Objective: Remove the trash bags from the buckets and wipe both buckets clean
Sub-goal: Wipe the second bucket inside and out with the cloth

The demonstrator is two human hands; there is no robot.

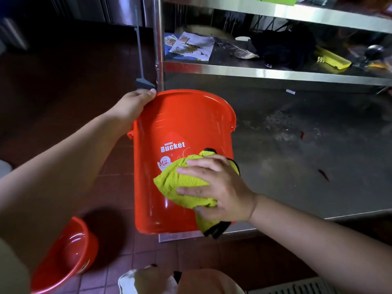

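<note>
Dim red floor tiles and a scuffed steel bottom shelf fill the background, much of it too dark to read. Held over that shelf's near left corner is a red plastic bucket printed "water Bucket", its long axis running away from the camera, mouth toward the rack and base toward the person; the inside is hidden. The left hand grips the far rim, fingertips curled out of sight over the edge. The right hand presses a crumpled yellow-green cloth with a black border flat against the bucket's side wall, fingers spread; part of the logo is covered. A second red bucket lies tilted on the floor at lower left, partly cut off by the left forearm. Papers on the middle shelf are blurred.
</note>
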